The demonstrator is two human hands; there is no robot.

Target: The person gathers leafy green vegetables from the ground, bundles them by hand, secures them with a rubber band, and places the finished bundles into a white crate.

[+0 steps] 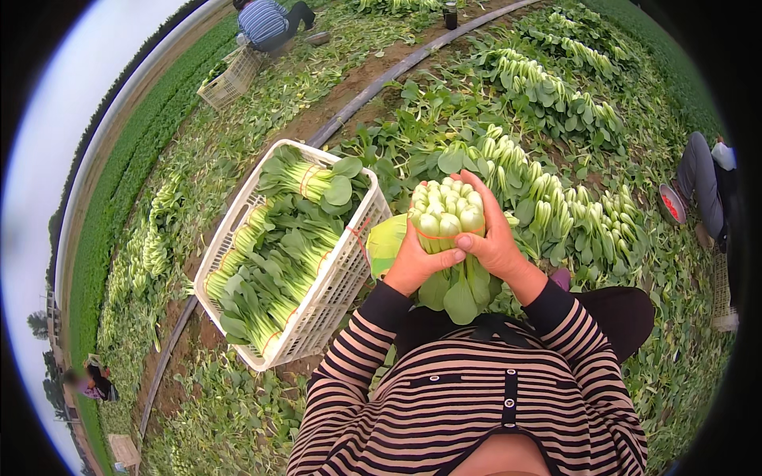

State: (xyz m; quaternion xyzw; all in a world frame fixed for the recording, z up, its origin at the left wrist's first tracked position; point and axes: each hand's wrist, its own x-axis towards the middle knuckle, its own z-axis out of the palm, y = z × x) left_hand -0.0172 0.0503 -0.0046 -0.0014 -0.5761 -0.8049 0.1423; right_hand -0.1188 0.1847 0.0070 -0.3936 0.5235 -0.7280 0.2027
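Observation:
Between my two hands is a bunch of bok choy (447, 209), its pale stem bases facing up and its leaves hanging down. An orange-red band rings the stems. My left hand (421, 253) grips the bunch from the left, with the thumb across its near side. On the other side, my right hand (495, 241) wraps around it, its thumb close to the left one. To the left stands a white plastic crate (333, 297) full of banded bunches of bok choy (286, 256). One banded bunch (309, 178) lies crosswise at the crate's far end.
Rows of loose bok choy (553, 202) lie on the leaf-strewn ground to the right. A dark hose (381, 83) runs behind the crate. Beside my left hand is a yellow-green bag (386, 241). One person (265, 24) sits at the far left, another (705, 184) at the right edge near a bowl (673, 204).

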